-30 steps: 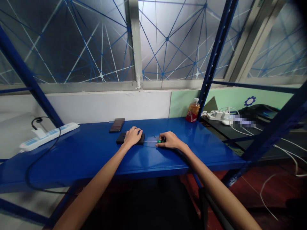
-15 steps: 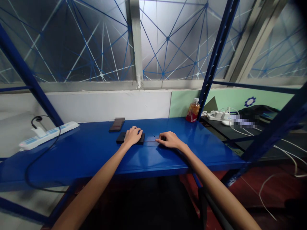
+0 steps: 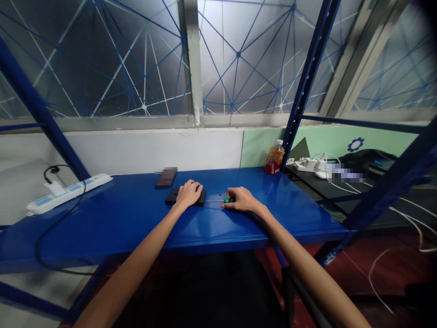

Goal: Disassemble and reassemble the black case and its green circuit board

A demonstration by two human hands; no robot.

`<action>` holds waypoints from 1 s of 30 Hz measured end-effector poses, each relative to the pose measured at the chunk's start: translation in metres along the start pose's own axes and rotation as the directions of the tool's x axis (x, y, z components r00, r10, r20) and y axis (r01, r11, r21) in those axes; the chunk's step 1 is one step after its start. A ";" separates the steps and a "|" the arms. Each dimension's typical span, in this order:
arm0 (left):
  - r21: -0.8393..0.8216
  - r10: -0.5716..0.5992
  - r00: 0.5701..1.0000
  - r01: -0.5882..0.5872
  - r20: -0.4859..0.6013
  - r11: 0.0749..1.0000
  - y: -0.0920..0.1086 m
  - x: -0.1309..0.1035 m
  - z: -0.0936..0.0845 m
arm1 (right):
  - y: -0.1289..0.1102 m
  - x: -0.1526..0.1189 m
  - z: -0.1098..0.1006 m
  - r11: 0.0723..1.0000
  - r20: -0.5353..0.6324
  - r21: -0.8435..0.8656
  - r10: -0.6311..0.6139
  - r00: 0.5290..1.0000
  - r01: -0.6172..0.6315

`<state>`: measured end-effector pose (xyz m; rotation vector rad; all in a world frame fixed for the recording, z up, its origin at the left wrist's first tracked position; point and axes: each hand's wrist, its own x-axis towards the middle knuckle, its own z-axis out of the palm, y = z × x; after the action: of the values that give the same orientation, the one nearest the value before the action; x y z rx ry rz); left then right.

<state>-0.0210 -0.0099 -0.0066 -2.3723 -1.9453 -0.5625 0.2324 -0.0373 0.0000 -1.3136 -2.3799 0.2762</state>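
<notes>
The left hand [image 3: 190,193] lies flat, fingers spread, on a flat black device [image 3: 174,197] on the blue metal shelf [image 3: 136,218], apparently pinning it so it cannot slide. The right hand [image 3: 241,200] is closed around a green-handled screwdriver [image 3: 226,200], whose thin shaft runs level toward the device's right edge; whether the tip touches it is too small to tell. A dark phone [image 3: 166,177] lies just behind the device. 1 white power strip [image 3: 68,192] sits at the far left, 1 bottle of amber liquid [image 3: 275,157] at the back right.
</notes>
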 end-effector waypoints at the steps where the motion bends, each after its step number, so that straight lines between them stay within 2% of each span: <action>1: -0.001 0.003 1.000 -0.003 -0.001 1.000 0.000 0.000 0.000 | 0.000 0.000 0.000 1.000 0.005 0.009 0.002 1.000 -0.002; 7: -0.003 -0.005 1.000 0.005 -0.007 1.000 0.001 0.000 0.000 | -0.006 -0.001 -0.002 1.000 0.012 -0.004 -0.004 1.000 0.004; 11: -0.024 0.020 0.999 -0.021 -0.047 0.999 0.000 0.001 0.000 | -0.010 -0.002 -0.004 0.998 0.021 -0.050 0.031 0.999 -0.030; 15: -0.066 0.076 0.990 -0.084 -0.115 0.994 -0.001 0.002 -0.001 | -0.008 0.000 -0.004 0.993 0.001 -0.098 0.064 0.998 -0.063; 19: -0.157 0.176 0.970 -0.202 -0.167 0.967 0.001 0.000 -0.007 | -0.004 0.001 -0.002 0.988 -0.020 -0.126 0.090 0.996 -0.092; 23: -0.241 0.269 0.954 -0.295 -0.136 0.925 0.005 -0.004 -0.013 | -0.001 0.001 -0.002 0.975 -0.071 -0.173 0.126 0.990 -0.136; 27: -0.233 0.301 0.950 -0.311 -0.076 0.921 0.007 -0.004 -0.010 | -0.001 0.001 -0.003 0.966 -0.112 -0.198 0.147 0.983 -0.167; 30: -0.218 0.294 0.952 -0.307 -0.089 0.926 0.007 -0.003 -0.006 | -0.003 0.001 -0.004 0.964 -0.113 -0.205 0.151 0.982 -0.172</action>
<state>-0.0161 -0.0157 -0.0007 -2.6880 -1.5206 -0.8594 0.2314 -0.0379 0.0047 -1.5856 -2.2744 0.0007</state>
